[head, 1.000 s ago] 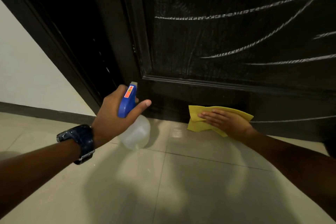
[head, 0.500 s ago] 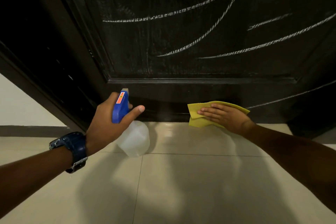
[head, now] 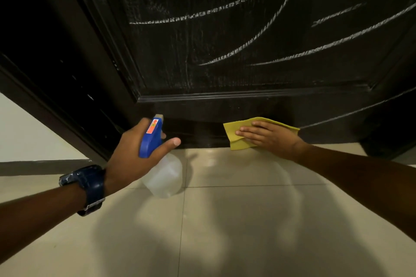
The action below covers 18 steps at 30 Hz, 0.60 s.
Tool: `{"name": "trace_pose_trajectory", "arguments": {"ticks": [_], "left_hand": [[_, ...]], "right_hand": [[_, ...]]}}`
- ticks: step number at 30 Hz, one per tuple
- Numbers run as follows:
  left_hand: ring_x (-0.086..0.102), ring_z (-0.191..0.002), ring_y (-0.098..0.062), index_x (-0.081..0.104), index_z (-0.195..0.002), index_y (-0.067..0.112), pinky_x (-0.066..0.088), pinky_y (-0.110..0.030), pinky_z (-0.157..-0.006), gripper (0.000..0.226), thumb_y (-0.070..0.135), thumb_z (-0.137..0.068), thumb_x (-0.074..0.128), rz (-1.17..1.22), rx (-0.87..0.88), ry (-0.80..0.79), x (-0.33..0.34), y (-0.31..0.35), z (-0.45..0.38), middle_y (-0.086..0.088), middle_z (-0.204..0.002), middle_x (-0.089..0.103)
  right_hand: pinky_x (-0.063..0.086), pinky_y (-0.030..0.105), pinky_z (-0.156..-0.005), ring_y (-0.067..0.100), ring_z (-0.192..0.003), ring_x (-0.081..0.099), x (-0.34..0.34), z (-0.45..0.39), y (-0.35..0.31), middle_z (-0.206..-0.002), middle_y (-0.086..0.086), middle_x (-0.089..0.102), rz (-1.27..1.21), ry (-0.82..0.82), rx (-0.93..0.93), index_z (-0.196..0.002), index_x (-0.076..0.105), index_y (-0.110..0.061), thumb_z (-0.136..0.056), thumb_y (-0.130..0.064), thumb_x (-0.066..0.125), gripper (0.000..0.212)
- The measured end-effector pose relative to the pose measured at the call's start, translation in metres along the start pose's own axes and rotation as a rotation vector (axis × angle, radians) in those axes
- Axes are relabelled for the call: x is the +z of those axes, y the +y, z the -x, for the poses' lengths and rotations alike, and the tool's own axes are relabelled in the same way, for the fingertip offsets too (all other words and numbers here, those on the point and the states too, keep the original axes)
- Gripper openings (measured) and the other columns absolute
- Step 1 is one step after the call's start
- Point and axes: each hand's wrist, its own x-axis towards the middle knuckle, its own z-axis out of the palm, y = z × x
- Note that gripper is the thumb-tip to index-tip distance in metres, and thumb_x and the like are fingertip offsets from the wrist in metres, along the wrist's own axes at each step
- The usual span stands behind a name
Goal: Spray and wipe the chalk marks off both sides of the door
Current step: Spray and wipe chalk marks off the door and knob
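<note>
At the far left a pale wall (head: 27, 132) and its dark skirting strip (head: 40, 166) meet the dark door frame (head: 51, 110). Next comes our left hand (head: 132, 153), with a dark blue wristwatch (head: 86, 186) on the wrist. Its fingers are curled round the neck of a clear plastic spray bottle with a blue trigger head (head: 153, 137), thumb stretched along the side, and the nozzle points at the foot of the door, presumably so we can wet the low strip without changing our hold. The bottle's round body hangs just above the beige floor tiles (head: 225, 231).

The dark wooden panelled door (head: 225, 105) fills the middle and top. White curved chalk marks (head: 258, 42) cross the recessed panel above, and one more line runs along the bottom rail towards the right, so we judge most of this side is not yet cleaned.

Further right, our right hand (head: 270, 136) lies flat with straight fingers, pressing a folded yellow cleaning cloth (head: 236, 132) against the bottom rail just above the floor. The flat palm spreads pressure for wiping, and the cloth sits beside that low chalk line, probably next in its path.
</note>
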Motion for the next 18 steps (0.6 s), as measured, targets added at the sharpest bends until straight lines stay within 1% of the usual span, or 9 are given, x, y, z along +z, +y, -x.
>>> {"name": "trace_pose_trajectory", "arguments": {"ticks": [2,4,6,9,11,13,14,16,18], "left_hand": [[0.064,-0.074,-0.011,0.057,-0.096,0.019,0.053,-0.026,-0.063,0.048,0.06,-0.074,0.069,0.014,0.045,-0.036,-0.004,-0.001,-0.002,0.006,-0.083,0.062],[0.062,-0.066,-0.012,0.054,-0.086,0.021,0.053,-0.032,-0.06,0.042,0.059,-0.078,0.071,0.018,0.098,-0.071,-0.001,-0.006,-0.004,0.006,-0.075,0.059],[0.057,-0.06,-0.016,0.05,-0.08,0.019,0.05,-0.039,-0.057,0.044,0.058,-0.083,0.071,0.05,0.128,-0.103,0.008,-0.017,-0.007,0.003,-0.069,0.055],[0.052,-0.056,-0.02,0.048,-0.079,0.02,0.047,-0.033,-0.052,0.048,0.064,-0.082,0.066,0.064,0.167,-0.165,0.021,-0.037,-0.013,0.001,-0.067,0.051],[0.051,-0.056,-0.022,0.047,-0.08,0.02,0.045,-0.025,-0.051,0.045,0.061,-0.084,0.065,0.066,0.212,-0.202,0.032,-0.052,-0.016,0.0,-0.067,0.05],[0.051,-0.057,-0.021,0.048,-0.082,0.019,0.043,-0.018,-0.051,0.045,0.062,-0.086,0.062,0.093,0.221,-0.222,0.043,-0.065,-0.016,0.002,-0.066,0.049],[0.051,-0.057,-0.021,0.049,-0.081,0.02,0.042,-0.016,-0.051,0.045,0.064,-0.086,0.06,0.112,0.233,-0.23,0.049,-0.069,-0.016,0.005,-0.065,0.048],[0.051,-0.058,-0.02,0.049,-0.082,0.02,0.044,-0.016,-0.052,0.05,0.07,-0.085,0.056,0.099,0.256,-0.235,0.057,-0.077,-0.018,0.006,-0.065,0.048],[0.052,-0.058,-0.021,0.049,-0.083,0.02,0.048,-0.021,-0.054,0.052,0.072,-0.083,0.055,0.098,0.238,-0.236,0.057,-0.079,-0.018,0.001,-0.067,0.05]], "right_hand": [[-0.024,0.048,-0.114,0.029,-0.143,-0.033,-0.002,0.001,0.002,-0.158,0.01,-0.037,-0.035,-0.048,0.003,-0.152,-0.027,-0.01,-0.101,-0.01,0.043,0.087],[-0.021,0.049,-0.114,0.03,-0.142,-0.035,-0.003,-0.001,-0.005,-0.154,0.012,-0.043,-0.054,-0.117,-0.01,-0.148,-0.035,-0.008,-0.101,-0.008,0.041,0.09],[-0.018,0.05,-0.116,0.032,-0.144,-0.034,0.001,-0.001,-0.015,-0.154,0.014,-0.045,-0.082,-0.108,0.011,-0.148,-0.035,-0.007,-0.101,-0.01,0.039,0.087],[-0.015,0.049,-0.122,0.031,-0.15,-0.024,0.019,-0.004,-0.019,-0.163,0.012,-0.03,-0.139,0.11,0.091,-0.154,-0.023,-0.005,-0.093,-0.007,0.027,0.08],[-0.006,0.048,-0.124,0.028,-0.154,-0.009,0.027,-0.008,-0.024,-0.168,0.007,-0.01,-0.186,0.23,0.152,-0.158,-0.007,-0.007,-0.088,-0.009,0.035,0.082],[0.002,0.049,-0.124,0.027,-0.155,-0.002,0.025,-0.011,-0.038,-0.169,0.006,0.001,-0.248,0.236,0.216,-0.16,0.005,-0.01,-0.086,-0.018,0.053,0.088],[0.005,0.05,-0.123,0.028,-0.155,0.0,0.022,-0.014,-0.045,-0.169,0.007,0.004,-0.284,0.235,0.258,-0.16,0.008,-0.011,-0.085,-0.022,0.055,0.089],[0.007,0.052,-0.123,0.028,-0.155,0.004,0.009,-0.024,-0.052,-0.169,0.007,0.006,-0.341,0.266,0.364,-0.161,0.008,-0.012,-0.088,-0.02,0.05,0.084],[0.006,0.056,-0.123,0.029,-0.155,0.006,-0.004,-0.035,-0.067,-0.169,0.007,0.007,-0.418,0.28,0.555,-0.161,0.008,-0.012,-0.091,-0.015,0.049,0.081]]}}
